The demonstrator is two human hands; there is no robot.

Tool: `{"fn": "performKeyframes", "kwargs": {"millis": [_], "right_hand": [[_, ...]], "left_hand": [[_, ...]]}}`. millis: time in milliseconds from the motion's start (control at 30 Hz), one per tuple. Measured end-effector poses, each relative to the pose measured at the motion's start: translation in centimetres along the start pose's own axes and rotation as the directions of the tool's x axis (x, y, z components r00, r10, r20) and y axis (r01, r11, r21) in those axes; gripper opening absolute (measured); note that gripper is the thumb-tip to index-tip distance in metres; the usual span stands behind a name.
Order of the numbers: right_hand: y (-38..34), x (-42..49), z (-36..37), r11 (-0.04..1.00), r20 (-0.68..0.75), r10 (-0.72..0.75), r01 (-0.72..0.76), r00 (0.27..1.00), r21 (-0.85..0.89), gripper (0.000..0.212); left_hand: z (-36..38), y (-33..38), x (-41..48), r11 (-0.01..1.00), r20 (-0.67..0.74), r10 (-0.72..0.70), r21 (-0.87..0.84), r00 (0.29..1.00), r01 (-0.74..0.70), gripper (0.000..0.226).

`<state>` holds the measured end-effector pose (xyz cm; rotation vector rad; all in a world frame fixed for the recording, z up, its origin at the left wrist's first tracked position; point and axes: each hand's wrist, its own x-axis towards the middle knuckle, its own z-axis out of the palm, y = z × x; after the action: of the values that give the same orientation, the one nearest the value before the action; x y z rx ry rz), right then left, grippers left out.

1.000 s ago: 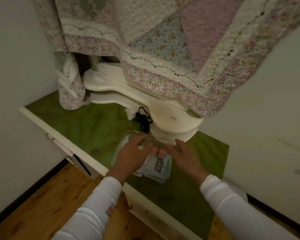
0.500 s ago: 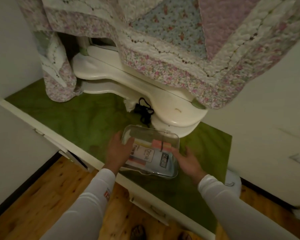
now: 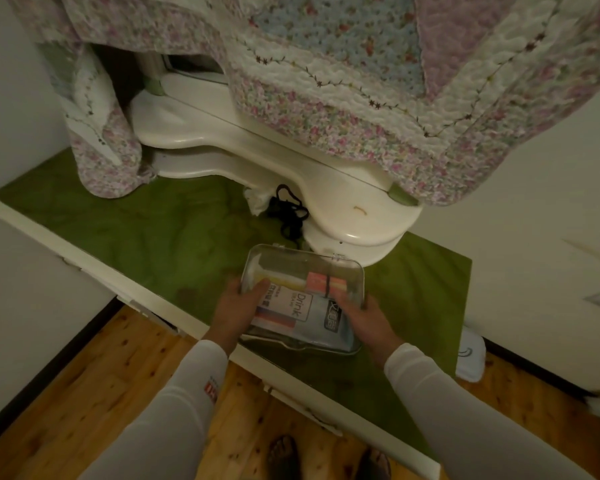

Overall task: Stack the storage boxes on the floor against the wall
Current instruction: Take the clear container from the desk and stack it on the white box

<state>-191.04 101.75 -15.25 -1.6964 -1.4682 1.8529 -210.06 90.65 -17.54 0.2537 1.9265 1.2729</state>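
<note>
Bare feet (image 3: 284,455) stand on a wood floor (image 3: 84,393) before a white desk (image 3: 84,258) topped with a green cloth (image 3: 153,244). At the desk's front edge, over the cloth, is a clear lidded box (image 3: 302,271) with packets inside. The left hand (image 3: 234,308) grasps its left side, and the right hand (image 3: 364,318) grasps its right side. Whether the box rests or is lifted cannot be told. Just beyond lies a black cord (image 3: 290,216), then a white curved stand (image 3: 257,150) under a floral quilt (image 3: 361,81).

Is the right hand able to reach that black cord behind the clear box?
Probably not right now: the right hand grips the clear box, which sits between it and the black cord. Once freed, it likely could; the cord lies uncovered.
</note>
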Motion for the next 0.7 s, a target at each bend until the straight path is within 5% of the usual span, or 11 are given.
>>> {"fn": "performKeyframes", "kwargs": {"millis": [467,700], "right_hand": [[0.6,-0.8,-0.5,0.989,0.003,0.005,-0.006,1.0,0.149,0.038],[1.2,-1.8,-3.1,0.98,-0.055,-0.025,0.035,0.998,0.194,0.039]], "left_hand": [[0.7,-0.5,-0.6,0.997,0.019,-0.032,-0.072,0.999,0.033,0.034],[2.8,-0.2,-1.9,0.997,0.091,0.011,-0.078,0.996,-0.004,0.031]]}}
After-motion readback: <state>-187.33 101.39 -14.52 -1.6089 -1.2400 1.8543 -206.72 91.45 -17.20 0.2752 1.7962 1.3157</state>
